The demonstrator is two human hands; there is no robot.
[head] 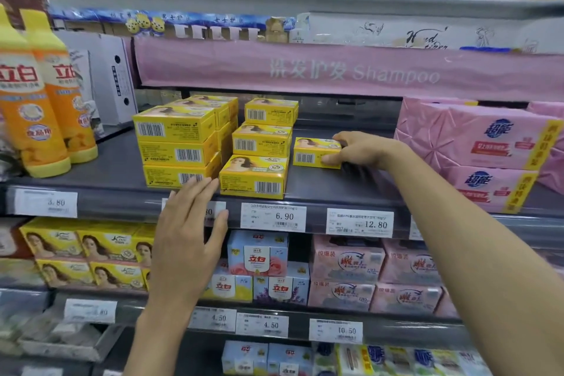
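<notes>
Holding nothing, the left hand (186, 232) hovers flat, fingers straight and close together. Its tips point toward one o'clock in front of the lowest box of the left stack (177, 149) of yellow soap boxes; whether they touch it I cannot tell. Next comes the middle stack (259, 143), three high. At three o'clock from it, the lone yellow box (316, 152) lies flat on the grey shelf (116, 156), long axis nine to three. The right hand (360, 149) grips its right end, thumb on the front face, fingers over the top, forearm entering from five o'clock. This hand is nearer, and the likely move is to slide the box toward nine o'clock.
</notes>
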